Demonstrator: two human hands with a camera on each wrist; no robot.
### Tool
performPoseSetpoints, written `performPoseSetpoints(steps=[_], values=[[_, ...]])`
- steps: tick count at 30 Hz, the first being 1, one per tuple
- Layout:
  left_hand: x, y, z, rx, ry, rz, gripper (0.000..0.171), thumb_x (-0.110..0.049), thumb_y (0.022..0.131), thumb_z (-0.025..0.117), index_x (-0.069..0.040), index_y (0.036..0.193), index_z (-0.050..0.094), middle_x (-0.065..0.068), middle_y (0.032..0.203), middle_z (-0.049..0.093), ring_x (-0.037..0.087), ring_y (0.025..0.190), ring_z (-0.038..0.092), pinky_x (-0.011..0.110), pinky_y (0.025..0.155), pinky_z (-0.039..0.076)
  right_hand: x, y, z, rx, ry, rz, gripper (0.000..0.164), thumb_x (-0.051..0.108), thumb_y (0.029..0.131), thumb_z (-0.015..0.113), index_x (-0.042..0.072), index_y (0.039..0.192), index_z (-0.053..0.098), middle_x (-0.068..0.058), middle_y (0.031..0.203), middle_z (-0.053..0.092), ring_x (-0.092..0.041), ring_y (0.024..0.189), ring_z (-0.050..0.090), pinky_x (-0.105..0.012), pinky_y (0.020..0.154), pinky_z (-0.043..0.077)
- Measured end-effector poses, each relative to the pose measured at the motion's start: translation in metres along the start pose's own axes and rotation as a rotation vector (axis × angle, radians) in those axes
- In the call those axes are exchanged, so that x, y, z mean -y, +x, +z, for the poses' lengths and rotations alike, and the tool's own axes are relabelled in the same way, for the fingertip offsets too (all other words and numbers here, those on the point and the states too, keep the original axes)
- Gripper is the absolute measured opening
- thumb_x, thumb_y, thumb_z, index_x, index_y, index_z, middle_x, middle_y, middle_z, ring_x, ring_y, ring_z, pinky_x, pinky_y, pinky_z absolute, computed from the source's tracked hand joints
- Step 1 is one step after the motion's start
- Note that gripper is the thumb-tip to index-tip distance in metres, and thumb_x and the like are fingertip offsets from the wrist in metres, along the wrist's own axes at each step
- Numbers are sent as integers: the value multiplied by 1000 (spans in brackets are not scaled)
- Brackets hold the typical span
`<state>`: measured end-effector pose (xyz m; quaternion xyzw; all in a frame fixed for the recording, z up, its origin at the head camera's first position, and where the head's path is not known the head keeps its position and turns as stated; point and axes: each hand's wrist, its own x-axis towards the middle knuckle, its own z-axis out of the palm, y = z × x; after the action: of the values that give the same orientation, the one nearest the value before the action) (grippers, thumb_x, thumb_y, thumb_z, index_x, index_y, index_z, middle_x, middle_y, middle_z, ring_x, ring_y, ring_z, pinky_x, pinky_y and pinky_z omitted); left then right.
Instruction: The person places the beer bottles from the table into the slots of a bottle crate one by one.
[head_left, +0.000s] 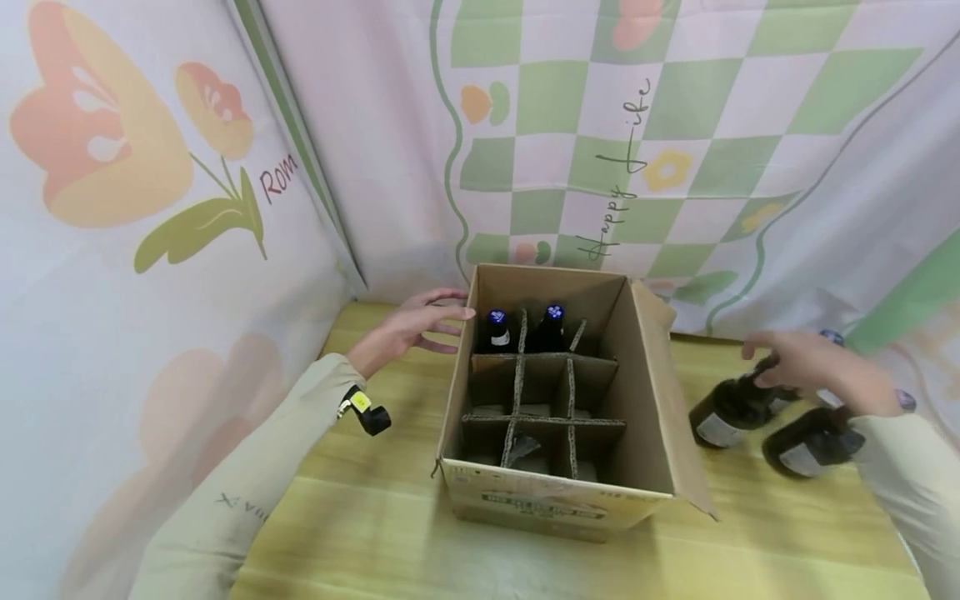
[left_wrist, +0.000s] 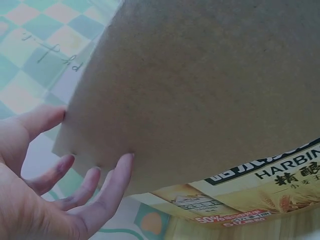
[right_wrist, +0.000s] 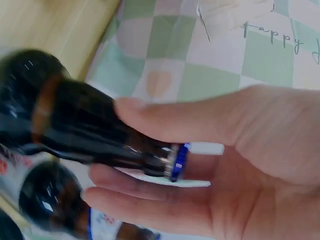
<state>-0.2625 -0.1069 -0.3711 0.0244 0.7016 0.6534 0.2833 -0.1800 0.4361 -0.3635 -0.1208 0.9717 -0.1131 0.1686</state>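
A cardboard box (head_left: 525, 508) with dividers stands open on the table, two dark beer bottles (head_left: 553, 333) with blue caps in its far compartments. My left hand (head_left: 420, 325) is at the box's left side, fingers spread. In the left wrist view its fingertips (left_wrist: 127, 162) touch the brown cardboard flap (left_wrist: 200, 90). To the right of the box, my right hand (head_left: 813, 371) has its thumb and fingers around the neck of a dark beer bottle (head_left: 723, 412). The right wrist view shows the blue cap (right_wrist: 180, 162) of that bottle toward the palm.
Another dark bottle (head_left: 806, 446) stands beside the held one, with more blue caps (head_left: 906, 401) behind the right hand. A side flap (head_left: 678, 408) hangs outward on the box's right. Printed curtains (head_left: 570, 125) close off the back and left of the wooden table (head_left: 360, 533).
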Motion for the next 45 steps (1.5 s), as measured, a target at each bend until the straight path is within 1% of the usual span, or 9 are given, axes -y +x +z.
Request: performPoseSetpoints(steps=[4,7,10,15,22,26,29,36,45], values=[[-2,-3,-1,0,8,-12,67,-19,96,77,-17,156,46,16,147,59,40,132,58,48,94,65,-1,6,7,-122,115,101,49,12,95,71,-13,132,51,-42,113,61,-30,68,65,-43,56,58],[-2,-4,-1,-6,16,-13,67,-18,96,76,-15,156,46,17,147,59,41,132,58,49,94,65,-2,11,17,-294,149,154,46,22,98,72,-11,126,57,-40,110,64,-43,81,66,-54,63,57],[-4,-5,0,-4,22,-10,68,-17,97,75,-12,157,44,19,147,59,42,132,58,51,99,62,-3,16,33,-462,175,191,45,26,100,72,-12,120,60,-39,104,66,-44,77,65,-51,60,54],[-7,-4,2,-1,30,-9,68,-16,97,75,-10,157,43,21,146,59,41,131,59,53,107,58,-1,25,61,-683,299,268,45,29,103,68,-11,123,61,-31,92,70,-20,50,55,-30,49,45],[-9,-4,2,-10,31,-25,66,-18,97,75,-12,156,45,18,146,60,38,131,59,50,100,62,-7,47,88,-942,675,376,48,33,95,79,-1,127,68,34,78,54,13,72,54,-2,64,47],[-7,-3,1,-11,29,-26,66,-18,97,75,-12,156,46,18,145,60,38,131,59,48,98,63,-8,58,98,-1050,703,365,43,34,93,81,3,122,73,24,91,71,18,85,56,1,77,47],[-6,-2,1,-8,26,-24,66,-18,97,75,-12,156,45,18,145,60,38,131,59,47,98,64,-7,61,100,-1076,628,354,40,32,94,81,2,119,75,2,110,77,21,87,53,-2,81,49],[-8,-2,0,-13,6,-13,64,-17,97,75,-11,155,46,18,146,60,40,133,57,52,103,60,-13,65,88,-977,763,323,44,33,93,81,4,126,73,39,88,59,17,86,58,2,76,47],[-3,0,3,-7,7,-22,67,-17,97,74,-10,157,44,18,147,59,42,135,55,49,98,63,-22,60,94,-894,905,391,59,38,92,82,13,143,63,37,91,59,15,89,57,4,77,47]])
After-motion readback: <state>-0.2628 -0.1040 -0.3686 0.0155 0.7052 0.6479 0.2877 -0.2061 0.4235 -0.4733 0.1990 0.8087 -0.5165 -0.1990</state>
